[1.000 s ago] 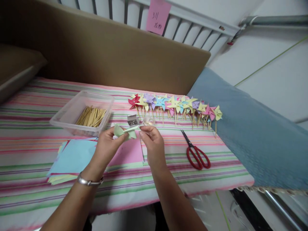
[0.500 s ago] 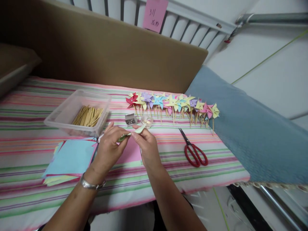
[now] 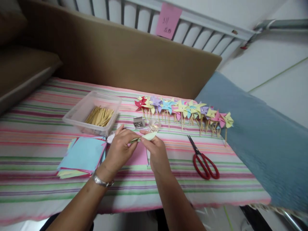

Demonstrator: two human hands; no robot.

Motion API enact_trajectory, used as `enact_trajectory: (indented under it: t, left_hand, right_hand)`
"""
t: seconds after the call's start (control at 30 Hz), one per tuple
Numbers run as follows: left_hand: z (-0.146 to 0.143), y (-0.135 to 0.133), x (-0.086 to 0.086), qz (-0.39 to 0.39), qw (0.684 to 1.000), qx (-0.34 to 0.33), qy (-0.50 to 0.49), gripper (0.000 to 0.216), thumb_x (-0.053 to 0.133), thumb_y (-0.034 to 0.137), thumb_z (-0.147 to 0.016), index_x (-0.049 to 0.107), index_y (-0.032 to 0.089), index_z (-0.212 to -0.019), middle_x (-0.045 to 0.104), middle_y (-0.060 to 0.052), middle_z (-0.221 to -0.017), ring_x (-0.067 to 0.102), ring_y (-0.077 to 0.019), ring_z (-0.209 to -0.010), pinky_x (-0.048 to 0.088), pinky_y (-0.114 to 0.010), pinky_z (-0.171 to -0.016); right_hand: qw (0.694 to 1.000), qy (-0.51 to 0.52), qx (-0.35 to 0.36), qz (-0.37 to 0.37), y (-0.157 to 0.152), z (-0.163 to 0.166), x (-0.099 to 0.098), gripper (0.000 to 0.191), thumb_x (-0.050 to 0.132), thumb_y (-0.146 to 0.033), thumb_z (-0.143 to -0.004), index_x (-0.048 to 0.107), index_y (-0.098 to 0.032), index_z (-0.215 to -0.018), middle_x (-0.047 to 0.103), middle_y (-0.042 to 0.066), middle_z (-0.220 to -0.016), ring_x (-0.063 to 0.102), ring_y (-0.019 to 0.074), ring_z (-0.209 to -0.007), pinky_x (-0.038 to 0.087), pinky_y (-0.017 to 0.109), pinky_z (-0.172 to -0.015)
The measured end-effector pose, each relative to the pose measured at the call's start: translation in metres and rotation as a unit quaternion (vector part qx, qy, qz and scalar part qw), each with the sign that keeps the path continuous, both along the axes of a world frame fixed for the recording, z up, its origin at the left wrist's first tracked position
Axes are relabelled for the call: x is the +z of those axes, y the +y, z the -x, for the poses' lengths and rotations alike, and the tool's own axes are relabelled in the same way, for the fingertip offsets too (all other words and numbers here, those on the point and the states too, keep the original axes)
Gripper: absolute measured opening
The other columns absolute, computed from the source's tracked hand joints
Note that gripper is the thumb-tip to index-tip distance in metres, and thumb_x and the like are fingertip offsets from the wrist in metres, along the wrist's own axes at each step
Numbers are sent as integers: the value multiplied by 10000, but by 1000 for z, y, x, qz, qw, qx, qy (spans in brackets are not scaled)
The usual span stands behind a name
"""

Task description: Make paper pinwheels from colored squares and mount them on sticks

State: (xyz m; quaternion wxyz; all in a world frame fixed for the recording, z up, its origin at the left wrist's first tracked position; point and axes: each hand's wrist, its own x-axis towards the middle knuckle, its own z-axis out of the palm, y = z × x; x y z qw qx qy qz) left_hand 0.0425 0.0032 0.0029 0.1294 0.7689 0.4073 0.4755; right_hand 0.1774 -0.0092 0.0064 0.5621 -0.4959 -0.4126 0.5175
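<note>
Between my two hands is a pale green piece of paper [image 3: 149, 136], folded or curled, raised above the table. My left hand [image 3: 121, 144] pinches its left end, and a silver bracelet circles that wrist. My right hand [image 3: 157, 150] grips the other end between thumb and fingers. Below the hands lies a pink paper sheet [image 3: 138, 155], partly covered by them. Just beyond stand a small open box of metal pins [image 3: 139, 123] and a round clear container [image 3: 154, 125]. To the left of my left hand rests a stack of coloured paper squares [image 3: 81, 154], light blue on top.
A clear plastic tub [image 3: 74, 117] holds wooden sticks [image 3: 99, 116]. Several paper pinwheels on sticks [image 3: 181, 109] line the back right. Red-handled scissors [image 3: 203, 160] lie to the right. A cardboard panel [image 3: 125, 54] stands behind the striped tablecloth [image 3: 60, 199].
The whole view has shifted, so table things appear further right and slightly lower. The green paper is turned a little between my fingers and shows more of its pale side. Both hands keep hold.
</note>
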Motion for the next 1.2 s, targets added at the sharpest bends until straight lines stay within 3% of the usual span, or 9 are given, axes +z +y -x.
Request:
enact_trajectory:
  t: [0.27,0.4,0.47,0.57,0.63,0.77,0.9,1.03,1.2]
  left_hand:
    - [2,-2,3,3,1000,22,7,205,544,51,-767,640,216,-844,681,-7,-781,609,-159,-779,285,-472,-1043]
    - [6,-1,7,49,996,28,-69,178,558,66,-758,648,205,-822,688,0,-793,614,-152,-793,260,-456,-1056]
    - [7,-1,9,92,986,29,-135,167,559,83,-753,658,205,-811,692,0,-791,616,-152,-776,322,-432,-1011]
    - [6,-1,13,187,946,1,-266,83,597,147,-738,661,192,-765,677,-4,-750,607,-156,-729,454,-328,-787]
    - [5,-2,15,257,894,-28,-367,46,655,195,-703,659,174,-744,667,-6,-729,599,-151,-698,453,-278,-674]
    - [4,-13,21,354,768,-68,-529,151,748,228,-617,657,139,-699,652,0,-642,562,-116,-581,418,-235,-576]
    - [-2,-44,22,399,698,-80,-590,208,789,200,-575,680,143,-743,695,-8,-698,593,-107,-614,439,-214,-611]
    - [-9,-84,23,433,670,-84,-597,289,804,199,-566,704,123,-825,729,-58,-787,648,-156,-747,474,-253,-744]
    - [-12,-121,34,425,703,-66,-567,285,803,193,-575,716,120,-835,738,-73,-826,656,-170,-743,483,-261,-731]
  right_hand:
    - [1000,-13,10,1,0,-3,9,229,693,-326,-713,704,-177,-888,696,27,-906,584,219,-972,406,360,-908]
    - [1000,-11,-14,-8,1,-11,13,218,663,-387,-737,695,-185,-809,687,33,-835,596,213,-900,441,373,-876]
    - [1000,-9,-23,-5,2,-12,12,236,675,-397,-722,694,-185,-824,690,46,-875,595,215,-910,445,380,-887]
    - [1000,3,-21,-4,-3,-10,10,261,683,-406,-716,688,-185,-853,690,57,-913,598,220,-946,442,396,-911]
    - [999,21,-25,-16,-11,-7,8,279,663,-433,-736,677,-192,-876,682,60,-951,597,224,-984,453,399,-905]
    - [998,52,-23,-16,-39,-9,6,380,600,-520,-772,651,-190,-952,674,85,-994,632,224,-944,478,397,-865]
    - [1000,19,1,7,-72,-12,10,391,606,-491,-783,623,-173,-1010,696,90,-912,656,209,-863,482,384,-836]
    - [1000,-10,23,-8,-98,-9,22,365,673,-414,-735,623,-178,-1009,689,54,-892,651,180,-822,486,339,-803]
    - [999,-41,22,-28,-120,-2,37,251,670,-396,-719,649,-158,-794,652,3,-679,603,146,-647,472,292,-686]
